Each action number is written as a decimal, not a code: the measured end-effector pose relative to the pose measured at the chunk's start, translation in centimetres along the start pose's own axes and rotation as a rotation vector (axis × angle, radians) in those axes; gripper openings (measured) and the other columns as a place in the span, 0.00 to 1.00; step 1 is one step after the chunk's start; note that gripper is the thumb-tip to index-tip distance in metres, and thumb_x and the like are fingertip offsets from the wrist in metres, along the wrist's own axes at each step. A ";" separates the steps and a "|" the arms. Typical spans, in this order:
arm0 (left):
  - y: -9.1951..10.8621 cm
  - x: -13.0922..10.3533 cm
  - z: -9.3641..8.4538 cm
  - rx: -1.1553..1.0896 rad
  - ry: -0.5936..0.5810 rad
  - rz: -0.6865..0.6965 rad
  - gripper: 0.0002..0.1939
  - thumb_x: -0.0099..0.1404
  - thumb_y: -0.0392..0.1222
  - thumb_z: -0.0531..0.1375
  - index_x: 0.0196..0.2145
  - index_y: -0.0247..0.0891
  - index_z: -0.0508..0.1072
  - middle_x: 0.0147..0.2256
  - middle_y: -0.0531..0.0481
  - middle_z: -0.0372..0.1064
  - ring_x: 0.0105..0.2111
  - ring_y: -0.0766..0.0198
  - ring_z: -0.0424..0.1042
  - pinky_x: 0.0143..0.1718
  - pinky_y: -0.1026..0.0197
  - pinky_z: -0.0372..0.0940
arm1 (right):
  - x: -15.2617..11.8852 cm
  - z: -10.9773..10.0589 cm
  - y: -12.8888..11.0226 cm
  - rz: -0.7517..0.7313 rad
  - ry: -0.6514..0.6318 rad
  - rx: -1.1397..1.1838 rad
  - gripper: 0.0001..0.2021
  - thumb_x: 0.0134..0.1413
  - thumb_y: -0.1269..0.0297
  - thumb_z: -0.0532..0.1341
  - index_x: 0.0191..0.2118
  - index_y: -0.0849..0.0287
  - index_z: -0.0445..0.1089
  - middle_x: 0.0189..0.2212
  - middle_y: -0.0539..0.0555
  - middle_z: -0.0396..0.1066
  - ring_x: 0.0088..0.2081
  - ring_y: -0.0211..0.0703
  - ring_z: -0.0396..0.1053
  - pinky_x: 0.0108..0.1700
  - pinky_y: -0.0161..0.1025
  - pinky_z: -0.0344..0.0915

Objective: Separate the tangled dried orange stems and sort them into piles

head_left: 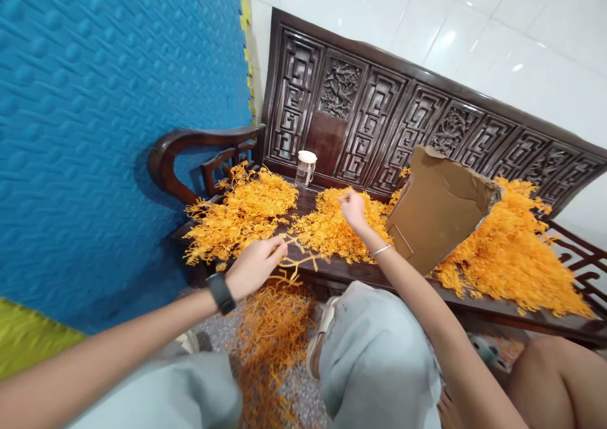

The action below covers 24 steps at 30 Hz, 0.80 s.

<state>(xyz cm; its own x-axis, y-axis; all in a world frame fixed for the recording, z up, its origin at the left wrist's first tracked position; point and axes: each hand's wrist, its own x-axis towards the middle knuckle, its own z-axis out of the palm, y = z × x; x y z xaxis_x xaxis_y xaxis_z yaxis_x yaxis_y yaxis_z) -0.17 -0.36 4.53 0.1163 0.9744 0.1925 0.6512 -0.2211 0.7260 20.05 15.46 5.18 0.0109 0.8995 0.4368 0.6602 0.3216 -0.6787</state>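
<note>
My left hand, with a dark band on the wrist, is closed on an orange branching plastic strip, like a moulding runner. The strip hangs off to the right over the front edge of the bench. My right hand is held in a closed pinch above the middle pile of small orange plastic pieces. What it holds, if anything, is too small to make out. Another pile of orange pieces lies on the bench to the left, beyond my left hand.
The dark carved wooden bench carries a lidded clear jug, a tilted cardboard piece and a large orange heap. Orange branching strips cover the floor between my legs. Another person's bare knee is at lower right.
</note>
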 end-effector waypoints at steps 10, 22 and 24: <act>-2.0 -0.8 -1.6 -0.287 0.077 -0.191 0.16 0.55 0.54 0.52 0.26 0.38 0.64 0.17 0.56 0.63 0.15 0.70 0.55 0.17 0.67 0.48 | -0.1 0.0 6.8 0.042 -0.129 0.129 0.08 0.39 0.63 0.59 0.27 0.63 0.64 0.24 0.53 0.67 0.26 0.38 0.64 0.29 0.35 0.62; -2.1 -0.5 -1.1 -0.562 0.055 -0.215 0.20 0.48 0.49 0.59 0.37 0.37 0.64 0.26 0.51 0.67 0.24 0.65 0.67 0.16 0.66 0.61 | 0.0 4.8 5.9 -0.035 -0.351 -0.018 0.11 0.44 0.76 0.54 0.33 0.63 0.72 0.34 0.56 0.72 0.38 0.41 0.68 0.46 0.41 0.62; -2.2 -0.5 -1.1 -0.604 0.046 -0.228 0.20 0.47 0.47 0.60 0.37 0.35 0.64 0.30 0.47 0.68 0.26 0.63 0.68 0.18 0.64 0.63 | 0.0 5.2 5.9 -0.044 -0.363 -0.049 0.12 0.44 0.78 0.54 0.33 0.63 0.72 0.35 0.56 0.72 0.41 0.43 0.67 0.48 0.42 0.60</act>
<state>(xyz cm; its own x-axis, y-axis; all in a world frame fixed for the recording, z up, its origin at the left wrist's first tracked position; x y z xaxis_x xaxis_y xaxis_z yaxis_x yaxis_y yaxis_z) -2.53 -0.44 3.53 -0.0161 0.9998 0.0079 0.1171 -0.0060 0.9931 20.03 18.87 -1.89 -0.2800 0.9343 0.2207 0.6897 0.3557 -0.6308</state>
